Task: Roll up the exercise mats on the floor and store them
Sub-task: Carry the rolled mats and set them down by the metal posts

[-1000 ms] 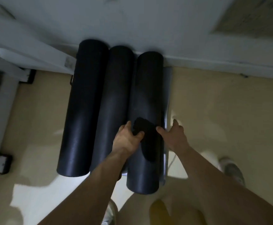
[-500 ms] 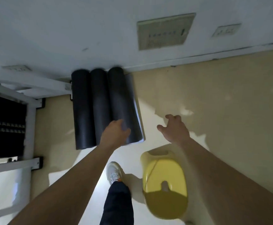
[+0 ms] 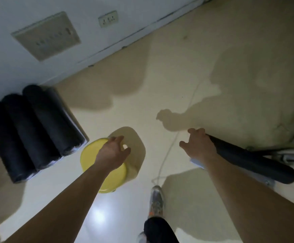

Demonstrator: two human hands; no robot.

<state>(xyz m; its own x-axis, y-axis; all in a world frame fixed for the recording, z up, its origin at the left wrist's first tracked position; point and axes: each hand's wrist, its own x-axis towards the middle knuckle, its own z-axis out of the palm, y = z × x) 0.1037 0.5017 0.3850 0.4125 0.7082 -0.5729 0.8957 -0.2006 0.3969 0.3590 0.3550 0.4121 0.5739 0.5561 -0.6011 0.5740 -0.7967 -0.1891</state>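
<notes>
- Nothing is gripped: the left hand (image 3: pixel 113 153) is held out with fingers loosely spread over a yellow stool (image 3: pixel 90 155), contact not discernible.
- The right hand (image 3: pixel 199 146) is likewise spread and empty, palm down, just above the near end of a rolled black mat (image 3: pixel 251 159); touch cannot be confirmed.
- That mat is seen lying on the floor to the right, partly hidden by the right forearm.
- Three rolled mats (image 3: pixel 29 130) are laid side by side, touching, well to the left of the left hand, their far ends against the wall (image 3: pixel 11 71).
- A glossy cream floor (image 3: pixel 177 76) is noted, crossed by a thin white cord (image 3: pixel 169 151).
- A flat panel (image 3: pixel 46 35) and a socket (image 3: pixel 108 19) are set in the wall.
- One shoe (image 3: pixel 157 200) is planted between the arms.
</notes>
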